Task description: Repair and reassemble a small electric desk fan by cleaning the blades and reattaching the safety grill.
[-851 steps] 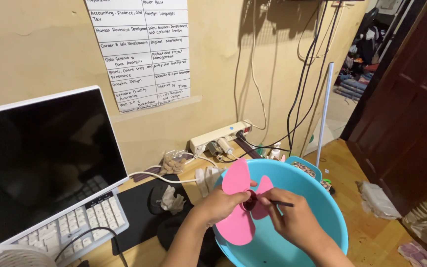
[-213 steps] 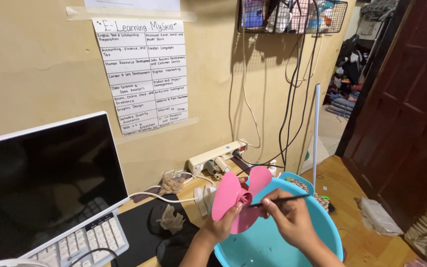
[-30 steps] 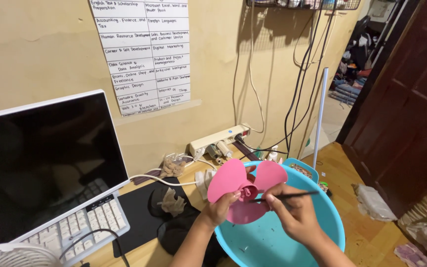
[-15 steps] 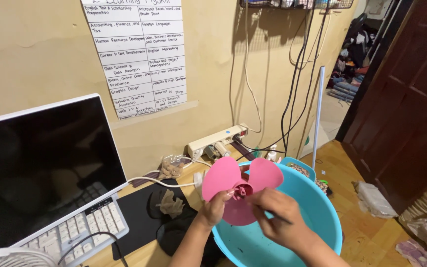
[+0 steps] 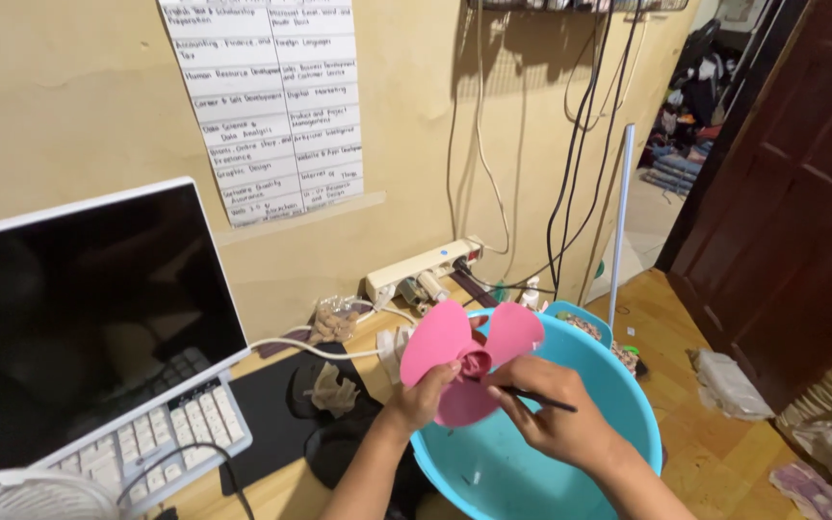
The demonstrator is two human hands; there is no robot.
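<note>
A pink plastic fan blade [image 5: 440, 347] with three lobes is held up over a light blue basin [image 5: 628, 409]. My left hand [image 5: 421, 397] grips the blade from below by its lower left lobe. My right hand [image 5: 551, 409] holds a thin dark brush [image 5: 541, 400], its fingers pressed near the blade's hub [image 5: 475, 364]. The brush handle points to the right.
A dark monitor [image 5: 79, 318] and white keyboard [image 5: 161, 438] stand at the left, with a white fan guard [image 5: 31, 496] at the bottom left corner. A power strip [image 5: 426, 270], cables, a paper chart on the wall and a dark wooden door [image 5: 792, 202] surround the desk.
My right hand has shifted slightly against the blade's hub, and the brush handle shows again to the right. The blade stays over the basin, turned a little.
</note>
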